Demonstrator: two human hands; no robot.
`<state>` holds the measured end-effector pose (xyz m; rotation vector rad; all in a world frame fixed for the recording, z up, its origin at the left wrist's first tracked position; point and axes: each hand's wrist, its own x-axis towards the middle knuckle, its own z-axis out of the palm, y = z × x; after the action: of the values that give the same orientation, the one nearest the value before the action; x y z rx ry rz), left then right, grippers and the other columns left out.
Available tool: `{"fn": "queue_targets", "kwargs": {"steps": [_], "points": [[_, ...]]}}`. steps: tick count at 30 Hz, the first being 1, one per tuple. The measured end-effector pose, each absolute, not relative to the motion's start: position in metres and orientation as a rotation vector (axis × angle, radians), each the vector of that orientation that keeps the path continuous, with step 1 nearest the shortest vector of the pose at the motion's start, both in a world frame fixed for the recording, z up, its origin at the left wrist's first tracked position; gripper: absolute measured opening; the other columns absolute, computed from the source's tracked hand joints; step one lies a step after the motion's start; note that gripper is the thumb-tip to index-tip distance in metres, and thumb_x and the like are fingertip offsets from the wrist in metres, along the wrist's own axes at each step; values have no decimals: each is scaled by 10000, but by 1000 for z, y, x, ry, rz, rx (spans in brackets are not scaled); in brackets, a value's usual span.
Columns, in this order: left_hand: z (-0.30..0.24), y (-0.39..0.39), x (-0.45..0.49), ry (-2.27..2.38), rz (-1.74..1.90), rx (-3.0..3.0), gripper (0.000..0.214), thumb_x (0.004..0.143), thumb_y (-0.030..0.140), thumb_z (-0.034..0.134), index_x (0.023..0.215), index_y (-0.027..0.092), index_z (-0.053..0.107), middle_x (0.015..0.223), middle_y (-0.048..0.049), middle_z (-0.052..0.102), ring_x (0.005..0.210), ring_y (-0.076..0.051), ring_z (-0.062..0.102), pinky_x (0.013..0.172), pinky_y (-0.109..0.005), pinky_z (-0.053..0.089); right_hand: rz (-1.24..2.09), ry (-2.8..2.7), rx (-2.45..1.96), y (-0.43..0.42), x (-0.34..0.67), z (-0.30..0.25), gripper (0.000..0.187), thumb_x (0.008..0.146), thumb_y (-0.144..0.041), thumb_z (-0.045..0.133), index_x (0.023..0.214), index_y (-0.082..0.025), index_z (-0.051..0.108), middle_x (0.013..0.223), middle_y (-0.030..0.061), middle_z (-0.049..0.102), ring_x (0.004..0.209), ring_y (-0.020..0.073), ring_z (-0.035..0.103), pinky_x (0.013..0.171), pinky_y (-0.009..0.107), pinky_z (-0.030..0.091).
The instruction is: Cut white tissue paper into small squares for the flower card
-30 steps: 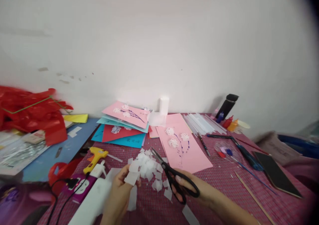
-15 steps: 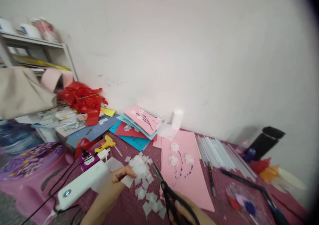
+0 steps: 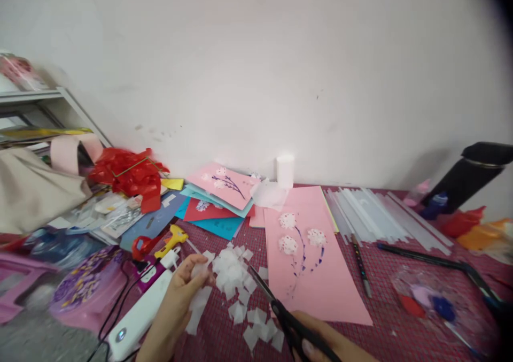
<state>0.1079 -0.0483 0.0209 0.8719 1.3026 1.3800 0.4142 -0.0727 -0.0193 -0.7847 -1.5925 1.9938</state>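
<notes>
My left hand (image 3: 178,292) is left of a heap of small white paper squares (image 3: 232,268), its fingers closed on a piece of thin white paper (image 3: 200,269). Below those fingers shows a longer white paper strip (image 3: 199,311); whether it is part of the held piece I cannot tell. My right hand (image 3: 316,332) grips black-handled scissors (image 3: 280,311), their blades pointing up and left toward the heap. Beyond the scissors lies a pink sheet (image 3: 320,292) bearing white speckled blossoms (image 3: 288,244) and purple painted stems.
Left of the heap are a white power bank (image 3: 136,319) with cables and a yellow glue gun (image 3: 174,239). Coloured cards (image 3: 218,185) and a white block (image 3: 285,172) stand along the wall. Glue sticks (image 3: 377,212), a pen (image 3: 360,266) and a paint palette (image 3: 428,298) are on the right.
My left hand has turned, and its fingers are drawn back from the heap. The scissors sit slightly further right in the picture. The camera view has shifted.
</notes>
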Motion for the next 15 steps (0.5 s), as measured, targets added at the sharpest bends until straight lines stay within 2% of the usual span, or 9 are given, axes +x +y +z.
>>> {"fn": "queue_targets", "kwargs": {"steps": [2,5,11,15], "points": [[19,-53,111,1301,1365,843,494,702,309,774,1146,226,572,627,43,623,517,-100,522,528,-201,398,2084,-1547,-732,-70,409,-22,573,846,-656,542,1142,-166,569,870,44,559,725,126,509,638,219,405],[20,-62,114,1311,1273,831,666,758,325,727,1350,226,439,698,14,647,504,-88,506,488,-190,376,2290,-1410,-551,-71,401,-28,616,785,-688,597,1090,-155,559,823,30,545,668,107,525,591,203,388],[16,-71,112,1316,1000,862,783,814,378,644,1486,230,270,655,3,641,482,-103,471,441,-191,327,2558,-1053,-470,-83,374,-40,611,701,-678,691,952,-149,518,796,24,562,617,88,551,586,206,420],[10,-74,112,1401,815,961,931,774,436,664,1517,177,166,571,28,600,453,-118,438,423,-212,316,2459,-1185,-525,-81,361,-34,625,698,-693,677,976,-157,513,788,-8,522,603,75,511,576,204,414]]}}
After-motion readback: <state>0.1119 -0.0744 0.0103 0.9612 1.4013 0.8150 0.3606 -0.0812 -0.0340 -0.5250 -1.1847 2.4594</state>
